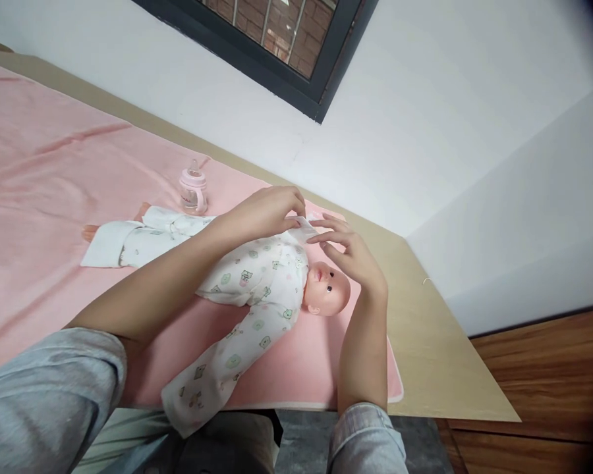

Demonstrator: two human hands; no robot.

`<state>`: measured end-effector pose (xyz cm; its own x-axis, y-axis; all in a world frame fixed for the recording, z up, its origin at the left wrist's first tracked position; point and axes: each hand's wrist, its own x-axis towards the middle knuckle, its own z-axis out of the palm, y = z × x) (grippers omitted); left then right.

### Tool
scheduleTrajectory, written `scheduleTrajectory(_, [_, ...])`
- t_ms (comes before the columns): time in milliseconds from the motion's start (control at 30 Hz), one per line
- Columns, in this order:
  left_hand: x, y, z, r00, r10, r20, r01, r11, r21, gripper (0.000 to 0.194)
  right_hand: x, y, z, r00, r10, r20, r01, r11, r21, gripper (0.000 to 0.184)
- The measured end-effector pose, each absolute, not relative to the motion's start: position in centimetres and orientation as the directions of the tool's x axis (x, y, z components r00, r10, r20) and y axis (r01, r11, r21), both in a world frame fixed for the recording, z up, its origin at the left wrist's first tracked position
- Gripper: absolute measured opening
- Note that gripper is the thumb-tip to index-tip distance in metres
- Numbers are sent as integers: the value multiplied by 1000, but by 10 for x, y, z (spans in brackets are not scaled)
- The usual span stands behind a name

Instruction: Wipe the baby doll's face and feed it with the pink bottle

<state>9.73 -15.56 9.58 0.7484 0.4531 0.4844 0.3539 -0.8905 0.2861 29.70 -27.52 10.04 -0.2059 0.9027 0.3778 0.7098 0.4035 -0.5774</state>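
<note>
A baby doll (327, 288) lies on its back with its head to the right. It wears a white printed outfit (257, 266), and one long sleeve (217, 362) trails over the front edge of the pink blanket. Beyond the doll's chest, my left hand (277, 209) pinches a thin piece of white cloth (302, 230). Whether that cloth belongs to the outfit's far sleeve I cannot tell. Above the doll's head, my right hand (348, 249) has its fingers stretched and apart, their tips at the cloth's edge. My left forearm hides part of the outfit.
A pink-capped baby bottle (194, 191) stands upright behind the doll's legs. Under everything is a pink blanket (44, 171) on a light wooden table (425, 342). The white wall and a dark window frame (321, 99) rise behind. Brown wooden furniture (548, 375) is at right.
</note>
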Motion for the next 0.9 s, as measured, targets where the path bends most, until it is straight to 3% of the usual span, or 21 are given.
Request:
scheduleTrajectory(100, [89,-154,100,745,454,489,349,-890,293,25,284,-273,96,-139,902,408,777,355,-520,32])
scheduleTrajectory(233, [65,-144,113,683,537,495,417,-843,339,32,297,-268,92,-30,909,416,748,296,-594,29])
scheduleTrajectory(367, [26,-122,124,483,720,499,511,-694,507,34,330,-260,82,204,899,388,712,136,-689,20])
scheduleTrajectory(533, [-24,-84,116,284,846,450,556,-528,642,43,371,-229,59,434,855,284,665,-91,-741,33])
scheduleTrajectory(633, [-42,-59,100,295,904,311,635,-428,643,54,390,-205,52,437,871,226,628,-116,-770,36])
scheduleTrajectory(767, [-53,-31,78,305,939,157,738,-338,584,62,404,-181,50,409,901,147,439,-53,-897,39])
scheduleTrajectory(833, [-56,-19,67,317,937,149,770,-345,536,68,407,-174,46,375,922,97,325,-33,-945,45])
scheduleTrajectory(900, [-58,-7,56,392,892,228,746,-452,488,76,408,-168,39,338,940,48,222,-30,-975,54])
